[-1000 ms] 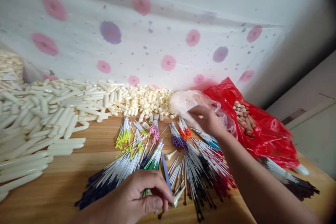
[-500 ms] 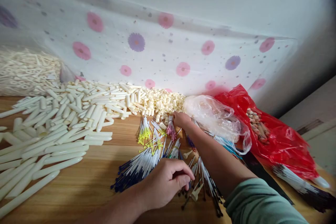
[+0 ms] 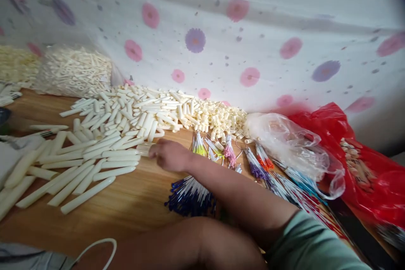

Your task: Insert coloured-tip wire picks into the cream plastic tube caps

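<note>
My right hand [image 3: 169,155] reaches across to the left, its fingers closed on the end of a short, cream plastic tube [image 3: 144,149], slightly blurred. This tube lies beside a spread of longer cream tubes [image 3: 109,173] with rounded ends. Low in the view, my left hand [image 3: 226,240] is beneath my right forearm, smeared and dark, so its fingers are hidden. Between the arms fans a bundle of white sticks with dark blue tips [image 3: 191,196]. Behind my right forearm stand small bundles of yellow-tipped sticks [image 3: 199,145] and pink-tipped sticks [image 3: 229,152].
Cream tubes and short slotted pieces [image 3: 221,116] are heaped along the flowered wall sheet [image 3: 221,50]. A clear bag of small cream parts [image 3: 76,69] sits at back left. On the right are a clear plastic bag [image 3: 284,139] and a red bag [image 3: 335,135]. A white cord [image 3: 110,242] loops at bottom left.
My right hand has moved left from the pink-tipped bundle to the cream tubes. My left hand has dropped lower and is now blurred. The view has turned left.
</note>
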### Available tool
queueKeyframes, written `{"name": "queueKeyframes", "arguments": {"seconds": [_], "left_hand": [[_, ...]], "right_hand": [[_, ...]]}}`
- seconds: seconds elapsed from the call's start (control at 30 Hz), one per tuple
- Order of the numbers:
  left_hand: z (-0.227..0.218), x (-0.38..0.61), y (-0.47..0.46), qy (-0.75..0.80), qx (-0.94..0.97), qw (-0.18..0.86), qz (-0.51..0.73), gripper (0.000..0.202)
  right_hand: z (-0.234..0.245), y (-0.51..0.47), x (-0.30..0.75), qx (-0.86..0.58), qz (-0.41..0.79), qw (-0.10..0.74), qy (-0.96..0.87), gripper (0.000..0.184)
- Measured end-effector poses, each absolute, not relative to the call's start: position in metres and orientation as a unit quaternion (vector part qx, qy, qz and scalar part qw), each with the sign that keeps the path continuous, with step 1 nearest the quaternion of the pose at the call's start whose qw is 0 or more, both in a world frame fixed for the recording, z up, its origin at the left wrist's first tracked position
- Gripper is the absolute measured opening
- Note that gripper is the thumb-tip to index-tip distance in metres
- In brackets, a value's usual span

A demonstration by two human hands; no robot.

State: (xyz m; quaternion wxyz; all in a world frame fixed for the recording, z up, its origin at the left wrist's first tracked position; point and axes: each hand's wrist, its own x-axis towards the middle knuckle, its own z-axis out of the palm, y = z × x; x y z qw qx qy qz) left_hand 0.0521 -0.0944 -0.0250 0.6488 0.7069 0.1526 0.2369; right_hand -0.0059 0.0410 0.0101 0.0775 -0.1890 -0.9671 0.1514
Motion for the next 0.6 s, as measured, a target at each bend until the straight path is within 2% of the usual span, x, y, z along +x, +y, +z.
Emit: {"name": "queueKeyframes", "arguments": {"seconds": [0.13, 0.23, 0.43, 0.53, 0.6], "left_hand": [[-0.029, 0.045, -0.101, 0.202, 0.679, 0.65, 0.275, 0.029], [-0.026, 0.04, -0.099, 0.222, 0.653, 0.659, 0.301, 0.039], [-0.012, 0.037, -0.087, 0.158, 0.65, 0.701, 0.248, 0.027], [-0.001, 0.036, -0.079, 0.119, 0.66, 0.708, 0.224, 0.034], [0.006, 0.033, -0.071, 0.143, 0.617, 0.709, 0.31, 0.042]], "right_hand": [[-0.008, 0.003, -0.063, -0.054, 0.096, 0.062, -0.992, 0.039], [-0.01, -0.013, -0.083, -0.063, 0.026, 0.041, -0.997, 0.031], [-0.002, 0.0, -0.047, -0.102, 0.012, 0.034, -0.994, 0.023], [0.008, 0.019, 0.013, -0.196, 0.126, 0.142, -0.962, 0.018], [0.013, 0.029, 0.062, -0.28, 0.243, 0.278, -0.886, 0.013]]}}
